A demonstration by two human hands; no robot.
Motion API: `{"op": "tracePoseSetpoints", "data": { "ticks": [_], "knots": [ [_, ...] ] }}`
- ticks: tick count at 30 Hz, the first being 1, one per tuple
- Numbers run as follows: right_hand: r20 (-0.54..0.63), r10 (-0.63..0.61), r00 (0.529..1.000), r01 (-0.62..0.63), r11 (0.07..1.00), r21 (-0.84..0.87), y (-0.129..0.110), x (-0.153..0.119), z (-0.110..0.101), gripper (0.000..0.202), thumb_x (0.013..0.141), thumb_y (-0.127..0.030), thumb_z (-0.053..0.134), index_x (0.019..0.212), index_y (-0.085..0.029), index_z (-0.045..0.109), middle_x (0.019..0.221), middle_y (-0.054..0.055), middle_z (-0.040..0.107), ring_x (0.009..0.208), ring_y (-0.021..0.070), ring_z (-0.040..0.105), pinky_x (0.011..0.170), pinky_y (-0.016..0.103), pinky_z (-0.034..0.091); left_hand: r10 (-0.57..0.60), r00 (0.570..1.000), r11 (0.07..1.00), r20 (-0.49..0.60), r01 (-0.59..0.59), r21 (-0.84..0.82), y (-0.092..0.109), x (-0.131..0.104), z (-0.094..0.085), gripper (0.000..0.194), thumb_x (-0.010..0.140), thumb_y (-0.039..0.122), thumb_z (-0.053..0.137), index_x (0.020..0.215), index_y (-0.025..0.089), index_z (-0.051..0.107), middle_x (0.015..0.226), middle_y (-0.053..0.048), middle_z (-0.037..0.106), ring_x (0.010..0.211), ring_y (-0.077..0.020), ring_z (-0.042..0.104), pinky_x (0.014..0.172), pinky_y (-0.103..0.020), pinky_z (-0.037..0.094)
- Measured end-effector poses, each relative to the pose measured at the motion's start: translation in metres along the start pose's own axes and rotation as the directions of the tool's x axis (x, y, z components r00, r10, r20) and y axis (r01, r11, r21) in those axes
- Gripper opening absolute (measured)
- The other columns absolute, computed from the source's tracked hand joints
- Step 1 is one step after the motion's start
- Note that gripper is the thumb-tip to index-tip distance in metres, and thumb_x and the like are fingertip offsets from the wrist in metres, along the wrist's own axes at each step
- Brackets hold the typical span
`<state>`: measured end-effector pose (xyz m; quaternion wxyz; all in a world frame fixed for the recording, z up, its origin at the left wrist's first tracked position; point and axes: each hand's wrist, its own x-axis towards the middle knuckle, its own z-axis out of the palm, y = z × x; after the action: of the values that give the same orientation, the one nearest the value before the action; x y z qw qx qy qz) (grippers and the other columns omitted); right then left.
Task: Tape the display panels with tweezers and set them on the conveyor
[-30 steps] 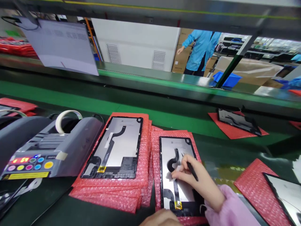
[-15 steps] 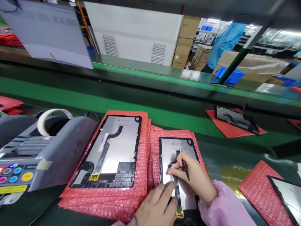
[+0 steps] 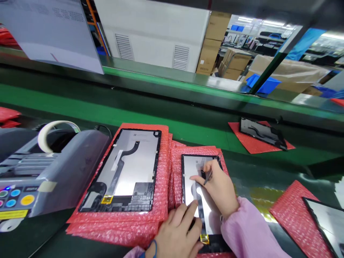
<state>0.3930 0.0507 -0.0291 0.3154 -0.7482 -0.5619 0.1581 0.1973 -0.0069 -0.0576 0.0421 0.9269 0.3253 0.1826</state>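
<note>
A tablet screen panel (image 3: 189, 168) lies back side up on red bubble wrap, with a dark flex cable (image 3: 201, 209) running down it to a yellow-taped end. My left hand (image 3: 176, 229) rests on its lower left part, fingers spread flat across the edge and near the cable. Over the upper half, my right hand (image 3: 219, 186) is closed around a thin dark tool (image 3: 208, 176), its kind partly hidden by the fingers. Below the right thumb, a pale strip (image 3: 194, 188) lies over the cable. To the left, a similar panel (image 3: 139, 165) bears a white strip.
Stacked red bubble-wrap sleeves (image 3: 115, 229) support the left panel. A grey machine (image 3: 72, 168) with coloured buttons and a tape roll (image 3: 43, 138) stands at far left. More panels lie on the right: one (image 3: 263, 132) toward the back, another (image 3: 328, 222) at the near edge.
My right hand has risen a little up the panel, and the tool has turned in its fingers. My left hand has stayed on the panel. The view has shifted slightly.
</note>
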Motion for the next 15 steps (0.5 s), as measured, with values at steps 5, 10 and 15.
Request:
{"op": "tracePoseSetpoints", "data": {
  "ticks": [5, 10, 15],
  "knots": [
    [-0.179, 0.083, 0.980, -0.095, 0.994, -0.062, 0.029, 0.005, -0.039, 0.033, 0.091, -0.059, 0.053, 0.092, -0.029, 0.040, 0.088, 0.003, 0.073, 0.067, 0.0227, 0.069, 0.061, 0.032, 0.045, 0.033, 0.999, 0.997, -0.013, -0.032, 0.074, -0.001, -0.005, -0.004, 0.049, 0.082, 0.060, 0.074, 0.118, 0.028, 0.068, 0.144, -0.002, 0.062, 0.110, -0.0281, 0.065, 0.090, -0.040, 0.056],
    [-0.207, 0.059, 0.977, -0.101, 0.975, -0.197, 0.089, 0.010, -0.083, 0.025, 0.097, -0.048, 0.050, 0.086, -0.030, 0.035, 0.090, 0.003, 0.076, 0.070, 0.0209, 0.071, 0.062, 0.029, 0.048, 0.223, 0.972, 0.958, -0.072, -0.205, 0.202, -0.009, -0.009, 0.011, 0.072, 0.083, 0.067, 0.069, 0.142, 0.030, 0.052, 0.156, -0.011, 0.047, 0.136, -0.0373, 0.048, 0.106, -0.054, 0.044],
    [-0.151, -0.027, 0.988, -0.052, 0.867, -0.495, 0.133, 0.063, -0.112, 0.016, 0.088, -0.008, 0.059, 0.086, -0.023, 0.054, 0.088, 0.007, 0.073, 0.081, 0.0223, 0.068, 0.069, 0.032, 0.046, 0.383, 0.899, 0.890, -0.214, -0.296, 0.348, -0.017, -0.004, 0.025, 0.037, 0.098, 0.038, 0.063, 0.135, 0.037, 0.058, 0.140, 0.001, 0.064, 0.126, -0.0270, 0.059, 0.120, -0.050, 0.026]
  ]
}}
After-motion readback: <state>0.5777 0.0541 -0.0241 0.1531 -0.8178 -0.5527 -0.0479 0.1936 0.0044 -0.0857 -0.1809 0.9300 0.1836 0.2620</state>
